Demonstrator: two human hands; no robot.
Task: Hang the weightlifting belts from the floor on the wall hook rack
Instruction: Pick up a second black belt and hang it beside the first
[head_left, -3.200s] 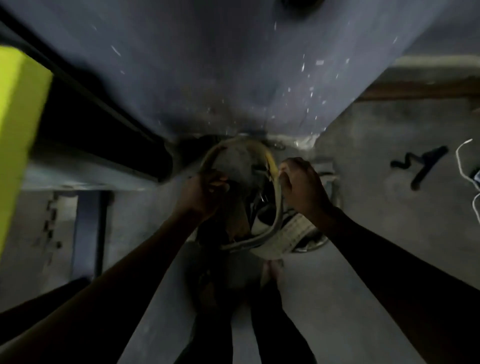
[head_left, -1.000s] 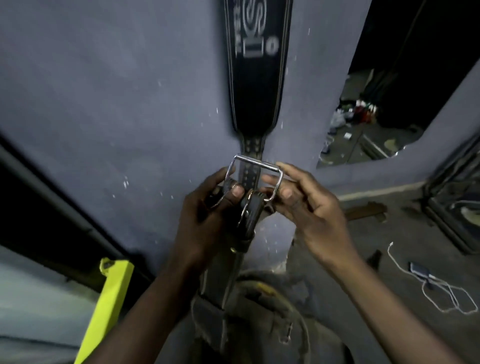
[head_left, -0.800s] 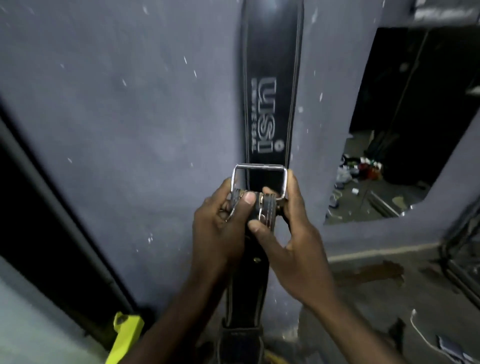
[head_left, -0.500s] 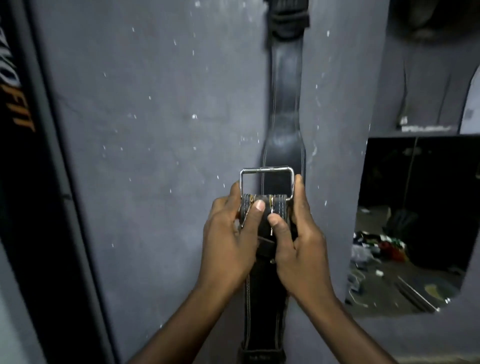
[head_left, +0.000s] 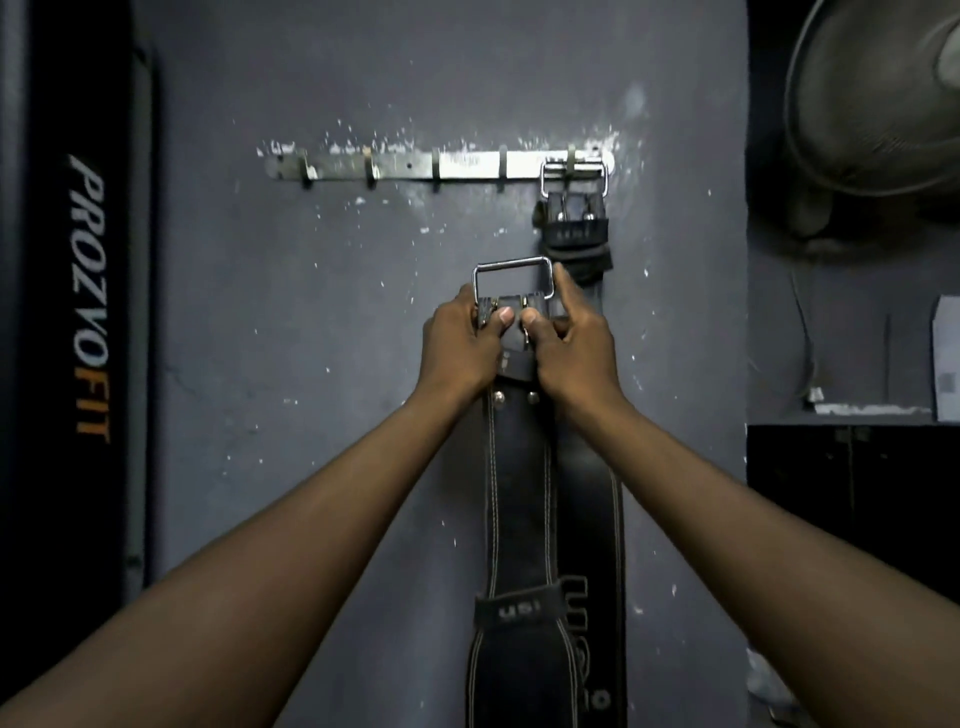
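Observation:
I hold a black leather weightlifting belt (head_left: 517, 499) upright against the grey wall, its steel buckle (head_left: 511, 278) at the top. My left hand (head_left: 462, 345) grips the buckle end from the left and my right hand (head_left: 574, 343) grips it from the right, thumbs pressed on the strap. The metal hook rack (head_left: 441, 165) runs across the wall above the buckle. A second black belt (head_left: 589, 499) hangs by its buckle from the rack's rightmost hook (head_left: 571, 161), partly behind the belt I hold. The other hooks are bare.
A dark padded column printed PROZVOFIT (head_left: 91, 291) stands at the left. A wall fan (head_left: 878, 104) is mounted at the upper right. Below it a ledge (head_left: 862, 409) tops a dark opening (head_left: 852, 493).
I lifted the belt from the floor pile and raised it up the wall. My view tilted upward, bringing the hook rack and the hanging belt's buckle into sight.

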